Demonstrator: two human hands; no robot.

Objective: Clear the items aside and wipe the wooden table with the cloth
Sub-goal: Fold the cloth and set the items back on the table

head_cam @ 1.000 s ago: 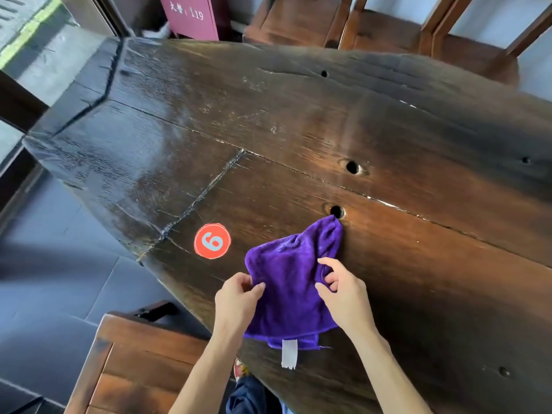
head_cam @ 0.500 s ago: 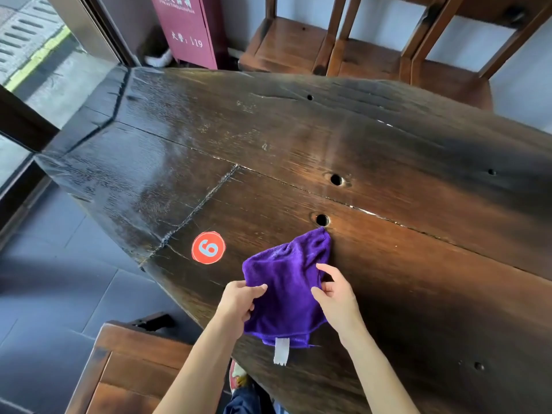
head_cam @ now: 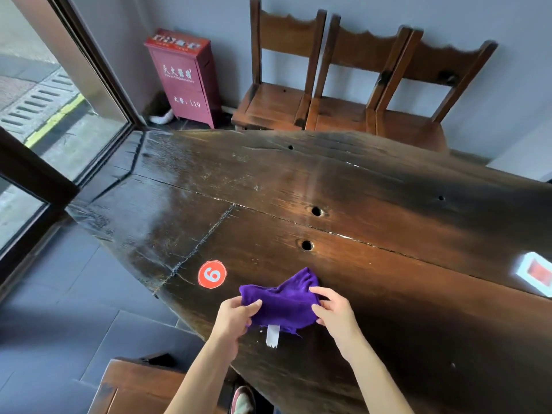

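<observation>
Now both hands, left hand (head_cam: 236, 316) and right hand (head_cam: 334, 309), fingers pinched on the purple cloth (head_cam: 282, 303).

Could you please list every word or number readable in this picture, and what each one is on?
"6": round red sticker on the wooden table.
"119": front of the red cabinet, after two blurred characters.
White characters higher on the cabinet: too blurred to read.
White tag on the purple cloth: blank.
Card at right: unreadable.

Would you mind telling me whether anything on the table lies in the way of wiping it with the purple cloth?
Almost nothing does. Both the left hand and right hand already grip the purple cloth. The wooden table ahead is bare apart from a flat red number sticker to the left and a white-and-red card at the far right edge.
</observation>
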